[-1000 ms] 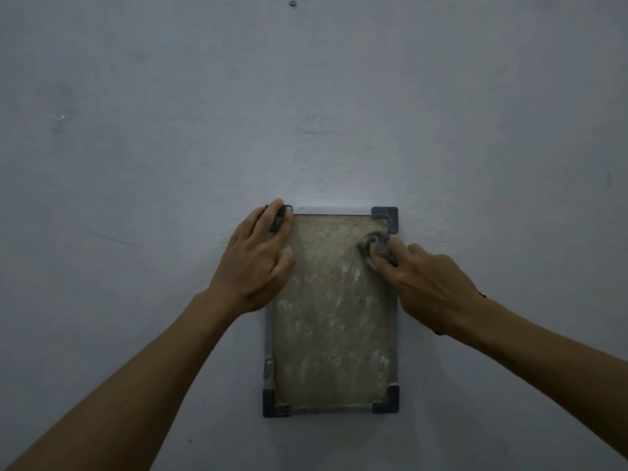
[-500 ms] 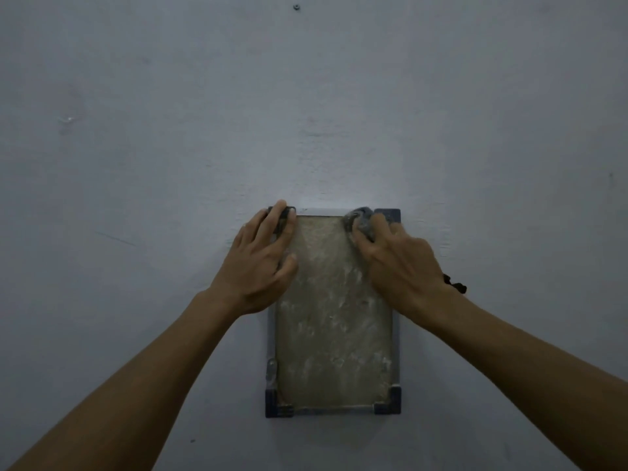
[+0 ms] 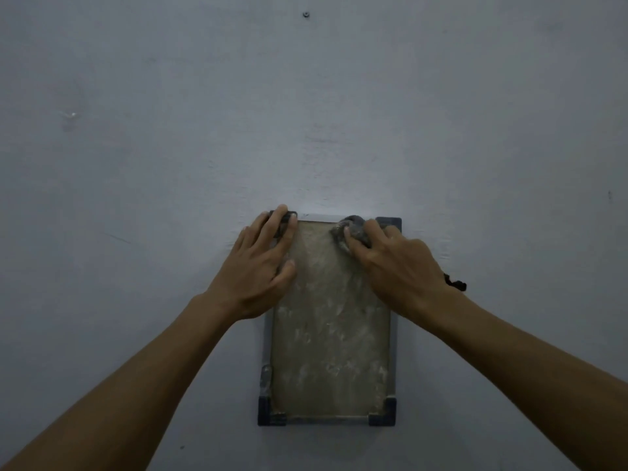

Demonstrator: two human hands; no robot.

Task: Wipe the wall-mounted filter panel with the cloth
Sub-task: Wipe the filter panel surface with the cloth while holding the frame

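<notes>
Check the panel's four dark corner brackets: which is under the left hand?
The top-left corner bracket: the left hand lies over it, fingers across. The other three stay mostly or fully exposed.

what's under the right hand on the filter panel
A bunched grey cloth pokes out past the right hand's fingers, pressed on the filter panel near its top right corner. The hand hides the rest of the cloth and that part of the panel.

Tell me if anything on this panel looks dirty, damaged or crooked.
The filter panel is blotchy with pale dust smears all over its mesh, heaviest toward the bottom. Its frame hangs roughly straight and its visible corner caps look whole. The right hand presses the cloth near the top edge; the left hand steadies the top left corner.
</notes>
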